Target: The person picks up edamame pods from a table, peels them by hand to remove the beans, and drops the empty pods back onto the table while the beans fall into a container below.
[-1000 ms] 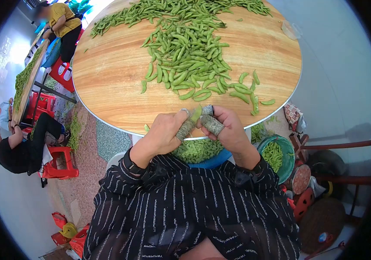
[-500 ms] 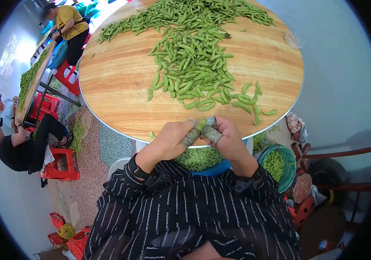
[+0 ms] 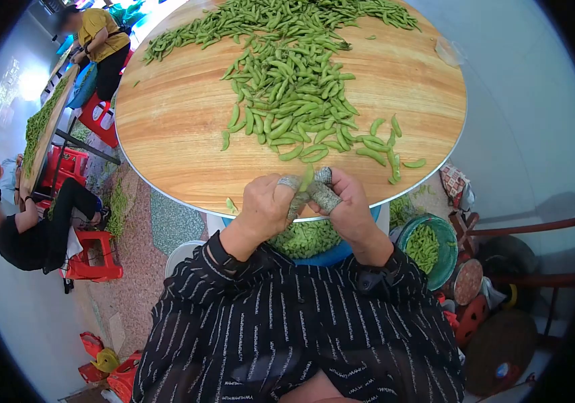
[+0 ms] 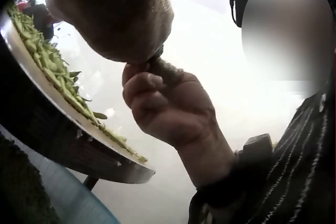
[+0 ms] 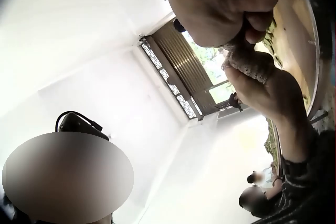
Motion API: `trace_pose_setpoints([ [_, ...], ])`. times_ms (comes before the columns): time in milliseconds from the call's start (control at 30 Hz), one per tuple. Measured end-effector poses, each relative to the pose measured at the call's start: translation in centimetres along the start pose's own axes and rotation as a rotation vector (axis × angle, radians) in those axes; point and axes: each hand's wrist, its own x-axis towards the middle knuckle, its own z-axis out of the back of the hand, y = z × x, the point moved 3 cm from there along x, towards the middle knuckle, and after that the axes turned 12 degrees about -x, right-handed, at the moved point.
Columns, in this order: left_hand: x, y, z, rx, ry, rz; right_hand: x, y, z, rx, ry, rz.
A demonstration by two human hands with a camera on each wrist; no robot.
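Left hand (image 3: 264,205) and right hand (image 3: 356,207) still pinch one slender curved green pod (image 3: 307,177) between grey-wrapped fingers (image 3: 325,197), so its handling looks unfinished.

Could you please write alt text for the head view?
Two hands with grey-wrapped fingers hold a green pod over the edge of a round wood-grain table heaped with green pods, above a blue tub of shelled green beans.

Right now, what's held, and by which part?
A green pod, held near its lower end by the left hand; its tip sticks out. Whether the right hand grips it too is hidden.
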Motion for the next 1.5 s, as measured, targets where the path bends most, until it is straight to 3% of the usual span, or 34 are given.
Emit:
trace_pose_setpoints([
  [67, 0.1, 0.0, -0.2, -0.203, -0.202, 0.045, 0.1, -0.3, -0.1, 0.050, -0.002, 0.041],
  [100, 0.0, -0.3, -0.5, -0.203, -0.203, 0.044, 0.1, -0.5, 0.0, 0.059, 0.014, 0.071],
  [167, -0.9, 0.1, -1.5, -0.722, -0.271, 0.465, 0.0, -0.7, 0.0, 0.069, 0.028, 0.096],
  [200, -1.0, 0.0, -1.5, -0.725, -0.268, 0.468, 0.0, -0.6, 0.1, 0.036, 0.023, 0.143],
  [267, -1.3, 0.1, -1.9, -1.038, -0.314, 0.645, -0.1, -0.4, 0.2, 0.002, 0.014, 0.185],
  [333, -1.4, 0.1, -2.1, -1.090, -0.285, 0.710, 0.0, 0.1, 0.3, -0.072, -0.003, 0.259],
  [400, -1.2, 0.2, -1.8, -1.140, -0.255, 0.776, 0.1, 0.3, 0.4, -0.097, -0.012, 0.219],
  [467, -0.1, 0.0, -0.6, -0.609, -0.062, 0.542, 0.1, 0.3, 0.6, -0.126, -0.018, 0.181],
  [500, -0.1, 0.4, -0.3, -0.607, -0.062, 0.546, 0.1, 0.1, 0.7, -0.123, 0.014, 0.130],
  [567, 0.1, 0.2, 0.3, -0.229, 0.056, 0.211, 0.0, 0.1, 0.6, -0.114, 0.053, 0.071],
  [633, 0.1, 0.4, 0.5, -0.229, 0.074, 0.192, 0.0, 0.5, 0.4, -0.007, 0.134, -0.020],
  [833, 0.1, 0.6, 0.8, -0.171, 0.061, 0.109, -0.2, 1.0, 0.3, 0.077, 0.212, -0.016],
  [933, 0.1, 0.7, 0.5, -0.131, 0.053, 0.084, -0.1, 0.7, 0.0, 0.054, 0.114, -0.012],
  [1100, -0.3, 0.9, 0.1, -0.089, 0.031, 0.079, 0.3, -0.2, 0.2, 0.007, 0.096, -0.084],
  [1200, -0.4, 0.8, -0.1, -0.148, -0.073, 0.067, 1.0, -0.8, -0.2, 0.057, 0.077, -0.076],
  [1267, -0.5, 1.3, -0.5, -0.537, -0.207, 0.414, 1.6, -0.7, -0.3, -0.020, 0.102, 0.099],
  [1300, -0.5, 1.3, -1.0, -0.699, -0.335, 0.435, 1.6, -0.2, -0.6, -0.060, 0.082, 0.138],
  [1333, -0.5, 1.3, -0.8, -0.701, -0.339, 0.436, 1.7, -0.1, -0.6, -0.063, 0.084, 0.136],
  [1433, -0.7, 1.9, -1.1, -1.245, -0.357, 0.806, 1.8, 0.2, -0.8, -0.232, 0.056, 0.259],
  [1500, -0.6, 2.1, -1.0, -1.292, -0.298, 0.863, 1.9, 0.4, -0.8, -0.380, 0.023, 0.400],
])
